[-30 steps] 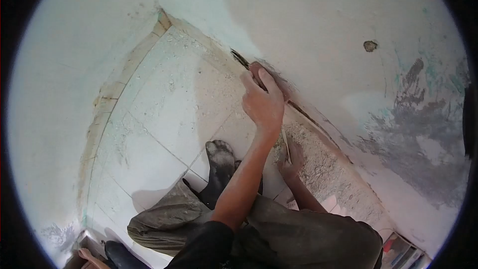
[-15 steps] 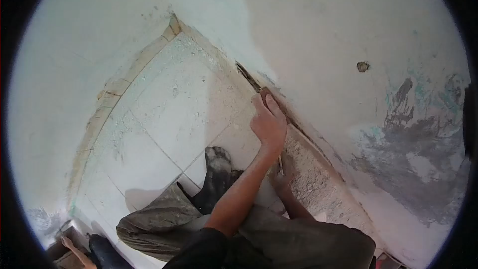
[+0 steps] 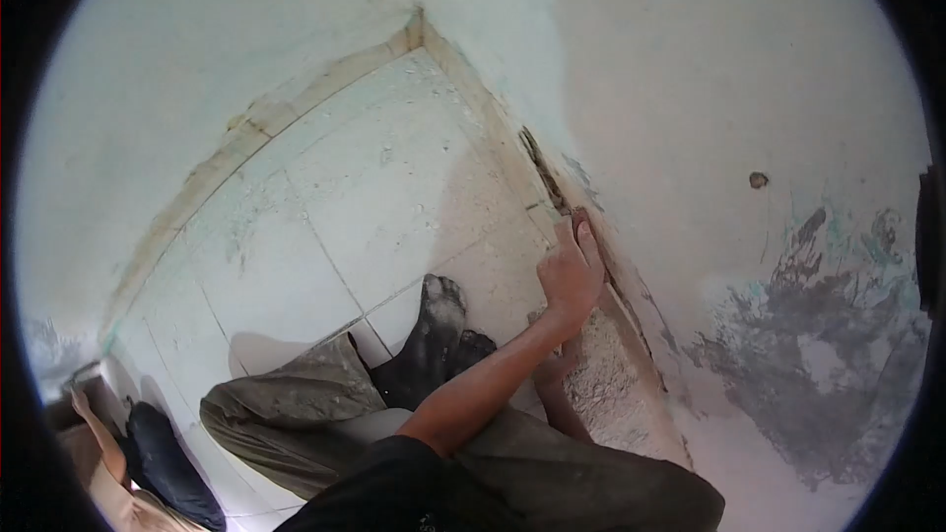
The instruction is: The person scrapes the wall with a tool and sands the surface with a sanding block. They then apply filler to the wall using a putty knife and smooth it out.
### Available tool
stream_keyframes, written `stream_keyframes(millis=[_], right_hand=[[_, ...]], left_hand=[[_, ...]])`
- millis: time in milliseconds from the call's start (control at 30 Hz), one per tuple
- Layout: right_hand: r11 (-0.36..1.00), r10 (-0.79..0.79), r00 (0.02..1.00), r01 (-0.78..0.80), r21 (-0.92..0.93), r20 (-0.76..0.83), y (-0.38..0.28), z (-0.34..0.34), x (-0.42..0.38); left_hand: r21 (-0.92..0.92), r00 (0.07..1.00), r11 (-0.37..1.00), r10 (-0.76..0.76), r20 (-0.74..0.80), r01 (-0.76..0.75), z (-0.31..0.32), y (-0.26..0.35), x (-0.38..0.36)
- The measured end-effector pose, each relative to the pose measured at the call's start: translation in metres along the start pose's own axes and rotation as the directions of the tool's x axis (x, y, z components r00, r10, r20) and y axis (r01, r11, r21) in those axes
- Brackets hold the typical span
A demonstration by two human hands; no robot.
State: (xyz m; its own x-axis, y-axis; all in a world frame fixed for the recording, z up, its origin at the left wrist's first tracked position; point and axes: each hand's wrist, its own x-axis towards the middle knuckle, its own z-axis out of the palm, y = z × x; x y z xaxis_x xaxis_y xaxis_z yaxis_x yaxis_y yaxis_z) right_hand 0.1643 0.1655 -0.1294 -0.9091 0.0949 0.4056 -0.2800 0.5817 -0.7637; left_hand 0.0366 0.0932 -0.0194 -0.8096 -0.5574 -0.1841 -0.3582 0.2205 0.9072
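My left hand (image 3: 574, 276) reaches across to the foot of the right-hand wall. Its fingers are closed on a narrow brownish piece of skirting tile (image 3: 579, 220) at the wall's base. Just beyond the fingertips, a dark, rough gap (image 3: 544, 172) runs along the bottom of the wall. My right hand (image 3: 555, 366) is lower down, near the floor and partly behind my left forearm. Its fingers seem curled, but what they hold is too hidden to name. Pale crumbled rubble (image 3: 611, 389) lies beside it, along the wall.
Skirting (image 3: 266, 123) follows the left wall to the corner. Dusty floor tiles (image 3: 296, 236) bear scattered chips. My boot (image 3: 434, 345) and bent legs are close by. Another person's arm (image 3: 103, 438) and dark-clad leg (image 3: 172, 463) appear at lower left. A grey patch (image 3: 818, 335) marks the right wall.
The view has shifted, so the corner and wall hole appear farther right. My left hand still grips at the wall base; my right hand is now more hidden, and the thin shaft near it no longer shows clearly.
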Motion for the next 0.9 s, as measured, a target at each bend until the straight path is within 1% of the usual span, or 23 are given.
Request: stream_keyframes(millis=[33,100,133,167,200,267,300,367,400,433,500,533,600,633,667,733,767,833,867,900], right_hand=[[1.0,-0.014,1.0,0.013,0.012,0.014,0.001,0.001,0.003],[0.979,-0.101,0.995,0.097,-0.177,-0.012,-0.003,0.001,0.006],[0.98,-0.107,0.994,0.104,-0.17,-0.009,-0.008,0.002,0.009],[0.983,-0.079,0.997,0.079,-0.166,0.012,-0.015,0.002,0.013],[0.985,-0.048,0.998,0.053,-0.164,0.032,-0.021,0.001,0.016],[0.979,-0.075,0.997,0.081,-0.187,0.034,-0.024,0.001,0.02],[0.972,-0.092,0.995,0.098,-0.213,0.037,-0.025,0.001,0.019],[0.972,-0.073,0.996,0.082,-0.22,0.05,-0.019,0.001,0.015],[0.968,-0.052,0.997,0.063,-0.242,0.052,-0.015,0.001,0.012],[0.969,-0.14,0.99,0.144,-0.2,0.033,-0.009,0.0,0.009],[0.972,-0.15,0.988,0.154,-0.176,0.037,-0.005,0.004,0.002],[0.973,-0.162,0.986,0.164,-0.161,0.03,-0.003,0.007,0.0],[0.972,-0.187,0.982,0.187,-0.139,0.01,0.001,0.009,-0.002],[0.97,-0.205,0.979,0.203,-0.132,-0.004,0.004,0.009,0.001],[0.969,-0.218,0.976,0.213,-0.128,-0.023,0.006,0.007,0.003],[0.968,-0.231,0.971,0.221,-0.122,-0.07,0.006,0.006,0.002],[0.968,-0.226,0.971,0.215,-0.127,-0.081,0.004,0.005,0.003],[0.956,-0.075,0.995,0.09,-0.28,0.062,-0.005,-0.001,0.008],[0.954,-0.048,0.998,0.061,-0.294,0.049,-0.009,-0.002,0.009],[0.973,-0.048,0.996,0.063,-0.223,0.072,-0.011,-0.002,0.012]], left_hand=[[-0.004,1.0,1.0,-0.005,-0.022,0.005,0.0,0.004,0.008],[0.036,0.957,0.999,0.033,-0.289,-0.023,-0.001,0.014,0.037],[-0.066,0.964,0.997,-0.056,-0.262,0.04,-0.01,0.023,0.055],[-0.168,0.964,0.98,-0.144,-0.222,0.107,-0.023,0.034,0.071],[-0.172,0.963,0.979,-0.148,-0.225,0.11,-0.031,0.045,0.088],[-0.098,0.92,0.994,-0.087,-0.382,0.053,-0.046,0.061,0.116],[-0.097,0.914,0.994,-0.09,-0.395,0.055,-0.05,0.065,0.114],[-0.056,0.958,0.993,-0.113,-0.263,0.102,-0.047,0.068,0.096],[-0.046,0.978,0.994,-0.101,-0.18,0.095,-0.044,0.064,0.076],[-0.039,0.992,0.996,-0.089,-0.093,0.085,-0.036,0.058,0.047],[0.013,0.984,0.993,0.118,-0.135,-0.117,0.001,0.025,-0.012],[0.015,0.983,0.993,0.117,-0.144,-0.116,0.005,0.017,-0.02],[-0.053,0.964,0.968,0.237,-0.117,-0.245,0.007,0.01,-0.027],[-0.035,0.994,0.996,0.076,-0.082,-0.079,0.002,0.019,-0.014],[-0.008,0.995,0.996,-0.088,-0.044,0.088,-0.008,0.033,0.007],[-0.175,0.944,0.969,-0.214,-0.252,0.173,-0.027,0.061,0.068],[-0.172,0.94,0.967,-0.228,-0.253,0.189,-0.036,0.07,0.083],[-0.158,0.941,0.964,-0.246,-0.231,0.213,-0.038,0.075,0.089],[-0.162,0.941,0.973,-0.205,-0.269,0.166,-0.034,0.07,0.084],[-0.162,0.94,0.98,-0.162,-0.301,0.118,-0.028,0.064,0.074]])
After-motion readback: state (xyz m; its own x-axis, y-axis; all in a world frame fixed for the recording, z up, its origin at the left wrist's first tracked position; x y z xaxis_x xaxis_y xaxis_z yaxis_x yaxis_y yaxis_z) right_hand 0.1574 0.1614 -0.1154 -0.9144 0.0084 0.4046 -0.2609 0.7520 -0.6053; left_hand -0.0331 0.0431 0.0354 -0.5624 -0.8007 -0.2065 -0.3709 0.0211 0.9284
